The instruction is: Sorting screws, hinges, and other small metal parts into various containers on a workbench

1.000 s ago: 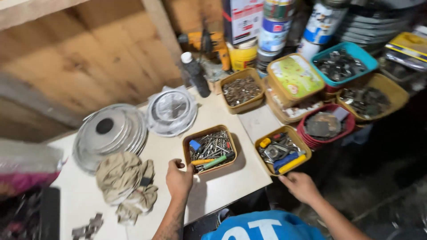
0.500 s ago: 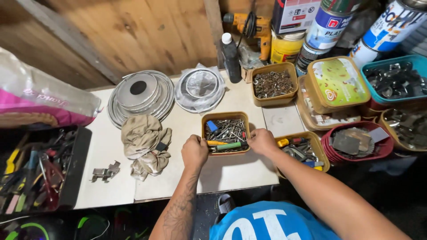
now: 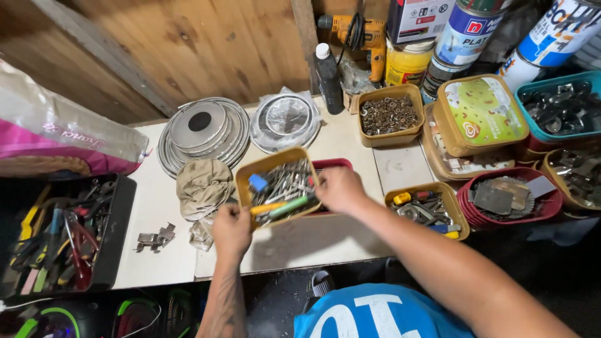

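Note:
A tan plastic tub (image 3: 277, 186) full of metal bits and small tools with green, yellow and blue handles is tilted up off the white tabletop (image 3: 313, 241). My left hand (image 3: 230, 230) grips its near left corner. My right hand (image 3: 339, 189) holds its right side. Under the tub's right side a red tray (image 3: 330, 164) shows at the far edge. A crumpled beige rag (image 3: 201, 184) lies just left of the tub.
Round metal lids (image 3: 201, 130) and a wrapped disc (image 3: 286, 119) sit behind. Tubs of hardware (image 3: 389, 115), a lidded tub (image 3: 477, 112), a red bowl (image 3: 508, 200), a tool tub (image 3: 427, 208), paint cans (image 3: 466, 34), a yellow drill (image 3: 360, 31). A black tool tray (image 3: 59, 235) sits left.
Both hands have taken hold of the tan tub and lifted it, tilting it, so the red tray beneath shows. The camera view shifted a little to the left.

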